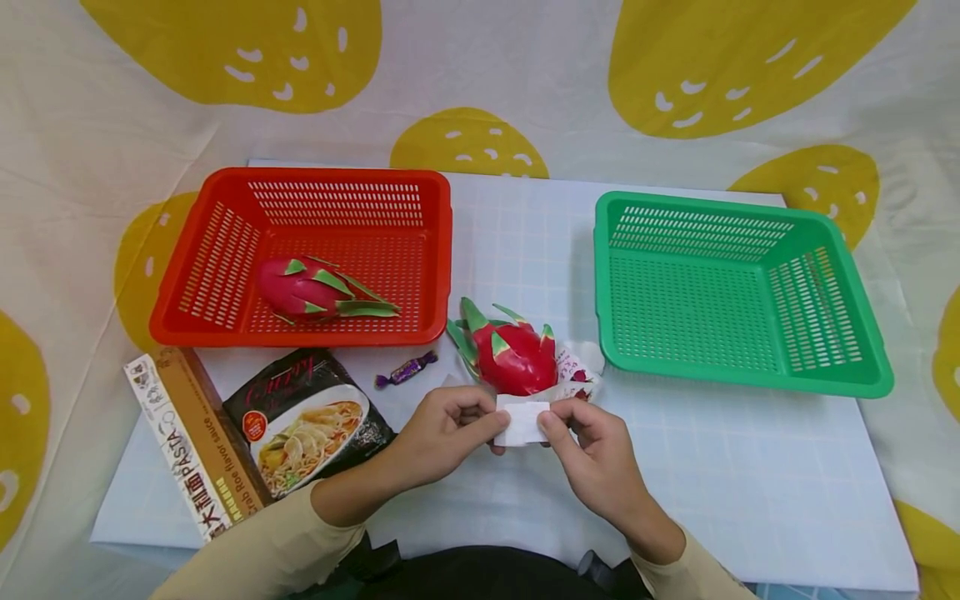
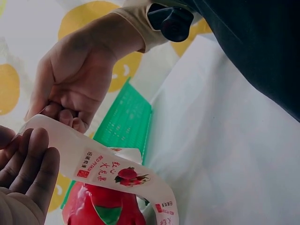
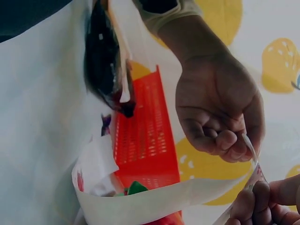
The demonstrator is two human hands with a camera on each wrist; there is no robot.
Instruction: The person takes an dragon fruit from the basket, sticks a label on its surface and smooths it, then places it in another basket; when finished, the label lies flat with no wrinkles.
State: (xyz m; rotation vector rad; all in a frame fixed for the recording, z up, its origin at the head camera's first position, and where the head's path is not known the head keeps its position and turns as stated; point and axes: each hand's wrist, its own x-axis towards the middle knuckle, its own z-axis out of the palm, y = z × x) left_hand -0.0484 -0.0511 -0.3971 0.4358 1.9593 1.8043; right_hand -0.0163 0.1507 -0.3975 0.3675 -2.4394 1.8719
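Note:
Both hands pinch a white strip of printed stickers in front of the body. The left hand [image 1: 455,429] grips the strip's left side between thumb and fingers, and the right hand [image 1: 592,454] pinches its right side. In the left wrist view the sticker strip [image 2: 101,161] shows a dragon fruit picture and red print, its loose end curling downward. The right wrist view has the blank side of the strip [image 3: 140,206] hanging in a curve. Just beyond the hands sits a red dragon fruit [image 1: 517,358] with green-tipped scales, the strip overlapping its lower right.
At left stands a red basket [image 1: 300,340] with another dragon fruit [image 1: 303,287] inside. A green basket [image 1: 750,379] is at right. A wrapped candy [image 1: 406,369], a black noodle packet [image 1: 307,421] and a pasta box [image 1: 198,442] lie on the table's left side.

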